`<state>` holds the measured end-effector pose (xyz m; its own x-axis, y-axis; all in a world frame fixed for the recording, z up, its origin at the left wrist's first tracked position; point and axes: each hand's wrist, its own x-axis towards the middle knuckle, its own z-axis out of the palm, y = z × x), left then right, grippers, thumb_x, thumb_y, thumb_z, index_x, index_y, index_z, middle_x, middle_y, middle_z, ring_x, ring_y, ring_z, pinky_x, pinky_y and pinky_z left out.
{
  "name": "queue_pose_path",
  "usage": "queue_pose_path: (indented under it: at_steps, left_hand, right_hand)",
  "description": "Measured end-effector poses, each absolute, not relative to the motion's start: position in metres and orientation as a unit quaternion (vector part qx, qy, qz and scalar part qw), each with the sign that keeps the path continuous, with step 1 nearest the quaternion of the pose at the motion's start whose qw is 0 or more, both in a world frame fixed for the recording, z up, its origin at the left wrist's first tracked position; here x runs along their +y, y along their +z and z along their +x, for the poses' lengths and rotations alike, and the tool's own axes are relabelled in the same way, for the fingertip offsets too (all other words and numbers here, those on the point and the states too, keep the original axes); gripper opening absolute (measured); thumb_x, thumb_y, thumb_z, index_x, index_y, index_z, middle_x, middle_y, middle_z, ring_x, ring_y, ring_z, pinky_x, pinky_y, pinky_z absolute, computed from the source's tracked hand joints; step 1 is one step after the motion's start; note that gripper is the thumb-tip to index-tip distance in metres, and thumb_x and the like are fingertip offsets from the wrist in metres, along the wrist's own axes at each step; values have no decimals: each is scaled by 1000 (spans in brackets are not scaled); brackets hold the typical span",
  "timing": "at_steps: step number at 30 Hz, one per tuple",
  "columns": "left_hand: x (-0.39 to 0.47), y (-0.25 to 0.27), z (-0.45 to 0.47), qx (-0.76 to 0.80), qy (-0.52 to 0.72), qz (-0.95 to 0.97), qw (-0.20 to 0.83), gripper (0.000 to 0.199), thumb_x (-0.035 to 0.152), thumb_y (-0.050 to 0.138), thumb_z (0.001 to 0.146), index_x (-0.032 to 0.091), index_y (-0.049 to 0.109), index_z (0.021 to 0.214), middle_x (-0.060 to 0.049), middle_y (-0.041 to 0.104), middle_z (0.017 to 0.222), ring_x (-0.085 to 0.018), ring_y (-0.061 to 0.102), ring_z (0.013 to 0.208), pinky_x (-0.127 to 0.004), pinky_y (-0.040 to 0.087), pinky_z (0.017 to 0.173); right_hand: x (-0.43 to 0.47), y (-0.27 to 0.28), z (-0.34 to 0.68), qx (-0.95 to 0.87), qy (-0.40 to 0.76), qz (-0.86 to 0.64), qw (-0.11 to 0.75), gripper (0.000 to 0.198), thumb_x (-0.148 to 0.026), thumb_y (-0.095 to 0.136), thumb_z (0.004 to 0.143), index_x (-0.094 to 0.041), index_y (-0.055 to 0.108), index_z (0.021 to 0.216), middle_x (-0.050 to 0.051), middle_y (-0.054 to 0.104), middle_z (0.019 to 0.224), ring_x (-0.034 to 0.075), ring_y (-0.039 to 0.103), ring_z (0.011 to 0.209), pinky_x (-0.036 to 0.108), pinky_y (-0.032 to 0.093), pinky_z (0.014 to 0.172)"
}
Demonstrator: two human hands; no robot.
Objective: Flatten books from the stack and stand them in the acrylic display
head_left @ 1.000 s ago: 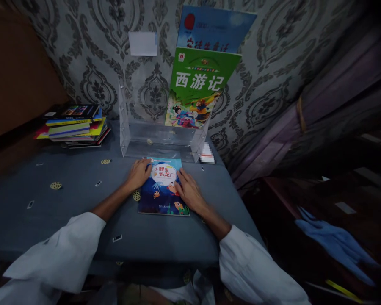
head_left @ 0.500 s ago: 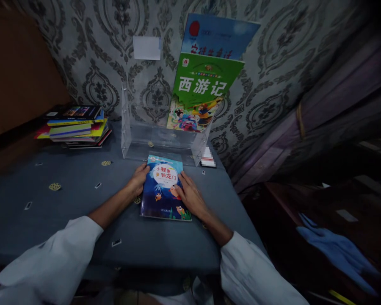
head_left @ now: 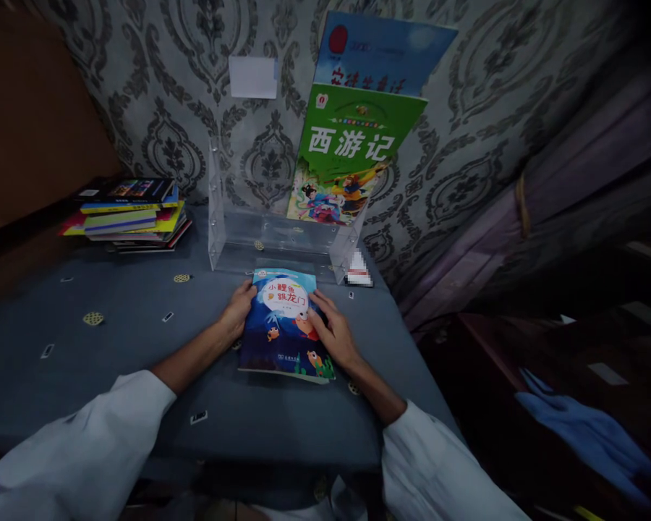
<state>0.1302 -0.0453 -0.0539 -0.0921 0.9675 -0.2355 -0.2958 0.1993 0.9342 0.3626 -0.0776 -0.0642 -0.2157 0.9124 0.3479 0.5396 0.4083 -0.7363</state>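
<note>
A dark blue picture book (head_left: 274, 344) with a white oval title patch and orange fish is held just in front of the clear stand. My left hand (head_left: 239, 307) grips its left edge, with the fingers partly hidden behind it. On the right edge, my right hand (head_left: 333, 329) has its thumb over the cover and its fingers along the side. Behind the book, the transparent acrylic book stand (head_left: 215, 210) holds a green book (head_left: 352, 145) at its right side. A blue book (head_left: 383, 58) rises behind the green one.
Several books lie in a stack (head_left: 133, 217) at the back left of the grey-blue tablecloth (head_left: 119, 376). A small white pixelated object (head_left: 359, 271) stands by the stand's right foot. Right of the table hang a tied curtain (head_left: 521, 195) and a blue cloth (head_left: 580, 427).
The book's lower right corner has lifted a little and its pages show at the bottom edge. My right hand has shifted slightly right; the view has moved slightly.
</note>
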Motion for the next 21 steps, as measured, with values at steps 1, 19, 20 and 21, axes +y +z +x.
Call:
queue_pose_path:
  at_steps: [1, 19, 20, 21]
  left_hand:
    - [-46, -53, 130, 510, 537, 332, 584, 36, 24, 66, 88, 22, 61, 123, -2, 75, 98, -16, 72, 80, -28, 60, 74]
    - [-49, -25, 96, 598, 243, 754, 123, 28, 26, 49, 94, 17, 67, 113, -12, 66, 110, -28, 61, 109, -42, 48, 99]
    - [-52, -25, 99, 598, 230, 759, 112, 28, 26, 48, 95, 17, 67, 113, -13, 65, 112, -29, 60, 110, -43, 47, 99]
    - [-55, -26, 102, 598, 218, 764, 102, 28, 25, 48, 95, 17, 67, 113, -13, 65, 113, -29, 60, 111, -43, 47, 98]
  right_hand:
    - [-77, -65, 363, -741, 236, -490, 395, 56, -57, 46, 99, -19, 62, 137, 16, 55, 149, 29, 51, 139, 51, 40, 117]
    - [-76, -70, 363, -786, 179, -501, 314, 48, -37, 51, 96, -14, 61, 137, 18, 54, 149, 31, 51, 138, 52, 41, 115]
    - [-76, -71, 364, -786, 177, -501, 316, 47, -37, 52, 96, -15, 62, 137, 17, 54, 149, 31, 52, 138, 53, 42, 115]
    - [-77, -71, 364, -786, 176, -501, 317, 47, -37, 52, 96, -15, 62, 136, 17, 54, 149, 31, 52, 137, 52, 42, 114]
